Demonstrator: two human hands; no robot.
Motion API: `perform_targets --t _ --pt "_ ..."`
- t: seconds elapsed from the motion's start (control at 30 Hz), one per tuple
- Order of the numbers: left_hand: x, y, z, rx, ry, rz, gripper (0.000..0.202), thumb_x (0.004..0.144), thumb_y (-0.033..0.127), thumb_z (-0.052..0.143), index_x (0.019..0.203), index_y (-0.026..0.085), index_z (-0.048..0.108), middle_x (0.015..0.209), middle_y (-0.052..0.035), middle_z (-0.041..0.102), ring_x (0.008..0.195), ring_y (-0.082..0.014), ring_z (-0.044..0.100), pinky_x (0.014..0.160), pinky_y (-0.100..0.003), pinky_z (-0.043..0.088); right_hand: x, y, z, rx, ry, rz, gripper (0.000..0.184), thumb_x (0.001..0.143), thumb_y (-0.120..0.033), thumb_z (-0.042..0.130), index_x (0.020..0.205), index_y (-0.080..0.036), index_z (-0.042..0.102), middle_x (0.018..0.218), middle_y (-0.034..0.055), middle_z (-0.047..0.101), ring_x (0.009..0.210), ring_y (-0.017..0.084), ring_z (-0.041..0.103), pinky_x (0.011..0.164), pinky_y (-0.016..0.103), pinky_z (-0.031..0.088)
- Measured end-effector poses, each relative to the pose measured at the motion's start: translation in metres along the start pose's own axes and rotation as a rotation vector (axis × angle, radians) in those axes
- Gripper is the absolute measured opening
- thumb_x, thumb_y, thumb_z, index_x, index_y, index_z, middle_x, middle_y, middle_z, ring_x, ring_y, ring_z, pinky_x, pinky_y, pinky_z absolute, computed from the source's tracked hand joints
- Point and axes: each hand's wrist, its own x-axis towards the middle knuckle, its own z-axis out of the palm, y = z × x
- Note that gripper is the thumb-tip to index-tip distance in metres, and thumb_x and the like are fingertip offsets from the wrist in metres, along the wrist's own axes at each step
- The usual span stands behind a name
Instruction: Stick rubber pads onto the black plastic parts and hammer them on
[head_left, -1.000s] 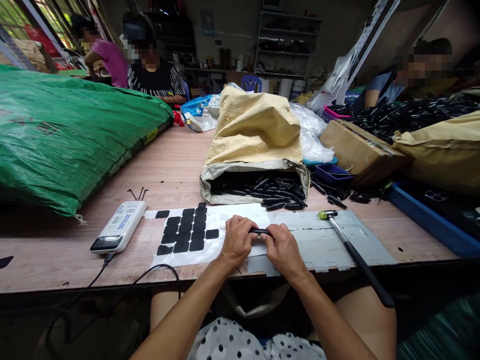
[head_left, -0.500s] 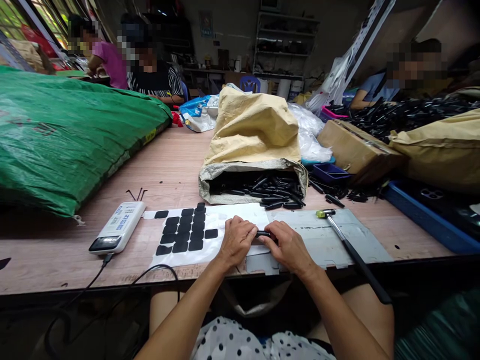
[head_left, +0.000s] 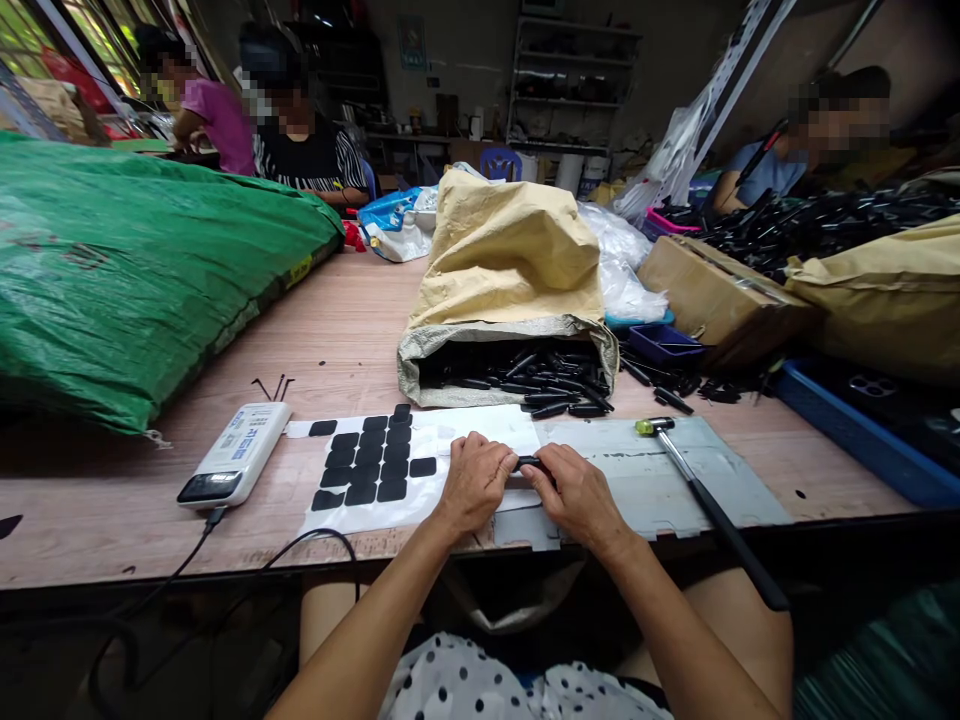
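Between my left hand (head_left: 478,482) and my right hand (head_left: 574,490) is a slim black handle-like piece (head_left: 529,462), gripped at both ends with the fingers closed round it. Most of it is hidden by the fingers. Both hands are low over the front of a grey board (head_left: 630,480). Left of them lies a white sheet (head_left: 427,510) bearing rows of black rounded-square stickers (head_left: 367,455). On the board's right side rests a hammer (head_left: 709,510), its black grip sticking out past the table edge. Beyond the hands, a yellow sack (head_left: 510,250) lies with its mouth toward me, full of similar black pieces (head_left: 555,380).
A white power bank (head_left: 236,455) with a cable lies at left, below a large green sack (head_left: 150,270). On the right are a blue tray (head_left: 862,440), a cardboard box (head_left: 720,290) and a small purple tray (head_left: 664,345). Several people sit beyond the table.
My hands keep their grip on the black piece and have barely moved. The view has shifted slightly. At far right, a long dark object now shows upright before the person in blue.
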Motion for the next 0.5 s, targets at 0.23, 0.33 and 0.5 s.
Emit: perform_targets --t 0.23,0.33,0.5 --pt "0.000 -0.003 -0.002 -0.068 -0.038 0.016 0.031 0.103 0.033 0.043 0.082 0.022 0.063 0.088 -0.0011 0.069 0.098 -0.0224 0.051 0.093 -0.043 0.033 0.010 0.000 0.001 0.104 -0.027 -0.057 0.025 0.098 -0.027 0.048 0.074 -0.022 0.045 0.077 0.0033 0.058 0.075 0.019 0.050 0.069 0.031 0.036" --pt "0.001 -0.004 -0.003 -0.108 -0.030 -0.010 0.028 0.101 0.029 0.044 0.083 0.022 0.064 0.088 -0.0015 0.068 0.099 -0.0223 0.051 0.094 -0.043 0.034 0.013 -0.001 0.000 0.140 -0.023 -0.094 0.027 0.096 -0.025 0.050 0.070 -0.022 0.043 0.074 0.0030 0.056 0.074 0.018 0.049 0.068 0.032 0.035" --pt "0.002 -0.003 -0.003 -0.087 -0.038 -0.025 0.028 0.100 0.030 0.046 0.082 0.022 0.065 0.089 -0.0020 0.069 0.100 -0.0230 0.051 0.095 -0.044 0.035 0.009 0.003 0.003 0.184 -0.020 -0.069 0.028 0.098 -0.027 0.051 0.070 -0.022 0.045 0.073 0.0023 0.056 0.074 0.018 0.049 0.069 0.031 0.037"
